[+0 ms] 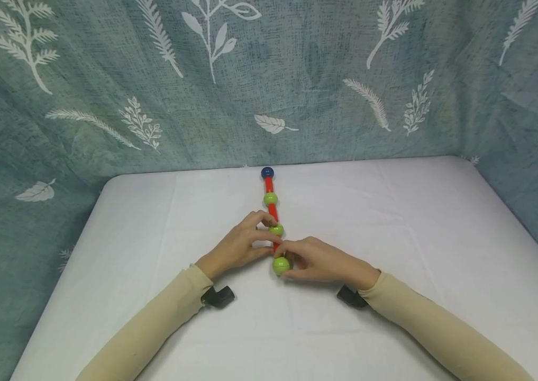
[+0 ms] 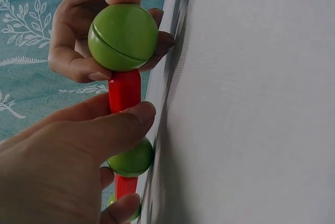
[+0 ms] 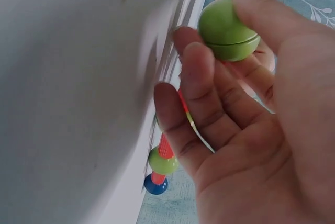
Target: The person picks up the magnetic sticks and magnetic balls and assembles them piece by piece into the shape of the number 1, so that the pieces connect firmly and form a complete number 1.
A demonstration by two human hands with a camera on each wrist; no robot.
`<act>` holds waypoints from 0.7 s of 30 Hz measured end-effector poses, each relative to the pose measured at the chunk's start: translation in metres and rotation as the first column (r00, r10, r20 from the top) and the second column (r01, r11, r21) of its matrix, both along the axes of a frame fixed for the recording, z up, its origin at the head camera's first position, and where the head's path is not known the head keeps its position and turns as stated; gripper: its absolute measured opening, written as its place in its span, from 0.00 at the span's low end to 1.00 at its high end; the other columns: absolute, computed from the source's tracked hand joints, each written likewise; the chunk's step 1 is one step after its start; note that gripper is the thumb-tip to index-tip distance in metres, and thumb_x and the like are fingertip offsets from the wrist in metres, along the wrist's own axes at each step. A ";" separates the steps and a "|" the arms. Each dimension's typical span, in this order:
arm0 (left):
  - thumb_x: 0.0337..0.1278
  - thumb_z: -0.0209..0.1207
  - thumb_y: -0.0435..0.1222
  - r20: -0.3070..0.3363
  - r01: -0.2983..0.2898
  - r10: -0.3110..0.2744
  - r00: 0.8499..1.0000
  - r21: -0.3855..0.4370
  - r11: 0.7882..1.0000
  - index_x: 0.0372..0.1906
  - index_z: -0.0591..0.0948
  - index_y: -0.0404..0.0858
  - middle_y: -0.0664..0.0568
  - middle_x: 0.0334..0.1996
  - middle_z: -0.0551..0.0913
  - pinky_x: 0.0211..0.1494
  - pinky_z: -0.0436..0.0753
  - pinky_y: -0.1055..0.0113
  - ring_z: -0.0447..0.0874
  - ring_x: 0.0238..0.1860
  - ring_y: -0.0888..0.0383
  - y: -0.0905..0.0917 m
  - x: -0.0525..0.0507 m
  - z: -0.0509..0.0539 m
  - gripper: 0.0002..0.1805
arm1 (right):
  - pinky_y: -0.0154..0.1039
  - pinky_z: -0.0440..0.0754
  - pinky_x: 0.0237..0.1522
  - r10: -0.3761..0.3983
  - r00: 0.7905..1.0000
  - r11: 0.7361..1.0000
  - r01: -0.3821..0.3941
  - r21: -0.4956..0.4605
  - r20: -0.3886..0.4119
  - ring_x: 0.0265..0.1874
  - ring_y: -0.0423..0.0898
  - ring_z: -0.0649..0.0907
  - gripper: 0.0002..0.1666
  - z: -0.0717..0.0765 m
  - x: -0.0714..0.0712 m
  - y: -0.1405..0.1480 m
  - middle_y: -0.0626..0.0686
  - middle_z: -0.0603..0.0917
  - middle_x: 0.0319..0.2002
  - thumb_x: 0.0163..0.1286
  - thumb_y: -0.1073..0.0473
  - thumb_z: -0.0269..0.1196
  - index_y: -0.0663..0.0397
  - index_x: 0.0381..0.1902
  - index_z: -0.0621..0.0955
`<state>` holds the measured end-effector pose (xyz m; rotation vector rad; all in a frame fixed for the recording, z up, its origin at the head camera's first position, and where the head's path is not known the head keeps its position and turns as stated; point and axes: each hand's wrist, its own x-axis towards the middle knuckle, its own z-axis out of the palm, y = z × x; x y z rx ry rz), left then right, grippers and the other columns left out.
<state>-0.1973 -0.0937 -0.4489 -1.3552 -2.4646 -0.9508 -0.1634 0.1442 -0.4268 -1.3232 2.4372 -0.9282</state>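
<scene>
A line of green balls joined by red rods runs away from me along the table, ending in a blue ball (image 1: 267, 172) at the far end. My right hand (image 1: 321, 262) pinches the nearest green ball (image 1: 280, 266) between thumb and fingers. Just left of the line, my left hand (image 1: 237, 248) grips the red rod (image 2: 124, 92) right behind that ball, thumb on one side. Its other fingers reach around the second green ball (image 1: 276, 230). Farther off, another green ball (image 1: 271, 199) sits between two red rods, untouched.
A white cloth covers the table (image 1: 368, 211). Behind and beside it hangs a teal curtain (image 1: 307, 79) with white leaf prints. Black wrist mounts (image 1: 219, 297) show below both sleeves, close to the tabletop.
</scene>
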 end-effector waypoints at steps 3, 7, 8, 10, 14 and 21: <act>0.52 0.71 0.37 0.004 -0.001 0.001 1.000 -0.003 1.000 0.42 0.88 0.49 0.50 0.53 0.76 0.58 0.78 0.60 0.71 0.57 0.57 0.000 0.000 0.000 0.11 | 0.27 0.71 0.26 -0.002 1.000 1.000 0.002 0.000 0.002 0.22 0.39 0.74 0.16 0.001 0.001 -0.002 0.39 0.78 0.27 0.66 0.52 0.68 0.43 0.48 0.77; 0.52 0.71 0.37 0.005 -0.002 0.002 1.000 -0.007 1.000 0.42 0.88 0.49 0.50 0.53 0.76 0.58 0.78 0.60 0.71 0.57 0.56 -0.001 0.000 0.000 0.11 | 0.27 0.70 0.27 -0.010 1.000 1.000 0.010 0.012 0.014 0.23 0.39 0.74 0.16 0.002 0.002 -0.002 0.38 0.77 0.27 0.66 0.52 0.67 0.43 0.49 0.77; 0.52 0.71 0.37 0.005 -0.003 0.003 1.000 -0.007 1.000 0.42 0.88 0.49 0.50 0.53 0.76 0.58 0.78 0.59 0.71 0.58 0.56 -0.001 0.000 0.000 0.11 | 0.26 0.70 0.27 -0.010 1.000 1.000 0.010 0.014 0.016 0.23 0.39 0.74 0.15 0.002 0.002 -0.002 0.38 0.77 0.27 0.66 0.52 0.67 0.43 0.49 0.77; 0.52 0.71 0.37 0.006 -0.003 0.003 1.000 -0.006 1.000 0.42 0.88 0.49 0.50 0.53 0.76 0.58 0.78 0.59 0.71 0.58 0.56 -0.001 0.000 -0.001 0.11 | 0.26 0.70 0.27 -0.007 1.000 1.000 0.006 0.014 0.020 0.23 0.38 0.74 0.15 0.001 0.002 -0.002 0.38 0.77 0.27 0.67 0.53 0.66 0.43 0.50 0.77; 0.53 0.71 0.36 0.013 -0.005 0.005 1.000 -0.001 1.000 0.43 0.88 0.49 0.50 0.53 0.76 0.58 0.78 0.59 0.70 0.57 0.57 -0.002 0.000 -0.001 0.11 | 0.27 0.70 0.27 0.003 1.000 1.000 -0.003 0.003 0.020 0.22 0.39 0.73 0.14 0.000 0.002 -0.001 0.39 0.77 0.26 0.69 0.53 0.65 0.43 0.51 0.76; 0.52 0.71 0.36 0.014 -0.010 0.010 1.000 0.005 1.000 0.43 0.88 0.48 0.50 0.53 0.77 0.57 0.78 0.60 0.71 0.57 0.57 -0.001 0.001 0.000 0.12 | 0.27 0.70 0.27 -0.016 1.000 1.000 0.016 0.008 0.024 0.22 0.39 0.74 0.15 0.000 0.002 -0.002 0.39 0.78 0.27 0.67 0.51 0.66 0.42 0.50 0.76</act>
